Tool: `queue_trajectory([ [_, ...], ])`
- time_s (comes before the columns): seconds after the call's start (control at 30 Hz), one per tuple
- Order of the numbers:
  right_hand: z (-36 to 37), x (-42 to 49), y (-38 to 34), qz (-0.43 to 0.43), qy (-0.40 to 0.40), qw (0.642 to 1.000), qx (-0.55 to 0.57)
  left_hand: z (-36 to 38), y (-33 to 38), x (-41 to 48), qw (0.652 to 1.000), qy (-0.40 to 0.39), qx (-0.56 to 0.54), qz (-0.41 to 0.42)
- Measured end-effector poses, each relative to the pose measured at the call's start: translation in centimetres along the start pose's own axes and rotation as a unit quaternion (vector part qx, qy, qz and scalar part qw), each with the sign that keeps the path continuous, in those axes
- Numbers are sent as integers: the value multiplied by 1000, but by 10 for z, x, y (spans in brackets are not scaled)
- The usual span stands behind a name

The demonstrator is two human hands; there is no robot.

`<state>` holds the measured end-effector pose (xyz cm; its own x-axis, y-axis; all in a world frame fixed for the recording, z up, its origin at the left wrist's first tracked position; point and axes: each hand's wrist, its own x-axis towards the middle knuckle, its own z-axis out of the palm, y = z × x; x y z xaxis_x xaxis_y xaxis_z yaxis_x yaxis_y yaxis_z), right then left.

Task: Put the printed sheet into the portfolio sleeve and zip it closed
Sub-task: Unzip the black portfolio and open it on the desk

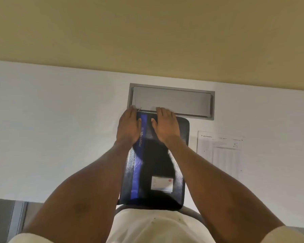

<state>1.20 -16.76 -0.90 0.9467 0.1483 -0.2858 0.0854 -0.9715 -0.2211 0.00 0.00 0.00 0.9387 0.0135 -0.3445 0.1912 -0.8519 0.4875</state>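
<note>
Cream shirt (156,225) | portfolio (156,165) on white desk (60,120) | grey hatch (172,100) | beige wall (147,32)

The person wears a cream short-sleeved shirt (156,227) with a few small dark specks on its front, its left sleeve (23,238) and right sleeve (291,234) showing nearest, bare from there out to the left hand (128,128) and right hand (166,128).

your left hand (129,126) and right hand (166,126) lie flat on the far end of the black portfolio (158,158) on the white desk (60,137); the printed sheet (219,151) rests just right.
</note>
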Motion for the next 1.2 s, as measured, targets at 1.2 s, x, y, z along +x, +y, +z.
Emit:
queue_trajectory([
  [1.2, -15, 60, -36, -101, -104, 987, 65, -8, 12, 25, 992, 10, -84, -88],
])
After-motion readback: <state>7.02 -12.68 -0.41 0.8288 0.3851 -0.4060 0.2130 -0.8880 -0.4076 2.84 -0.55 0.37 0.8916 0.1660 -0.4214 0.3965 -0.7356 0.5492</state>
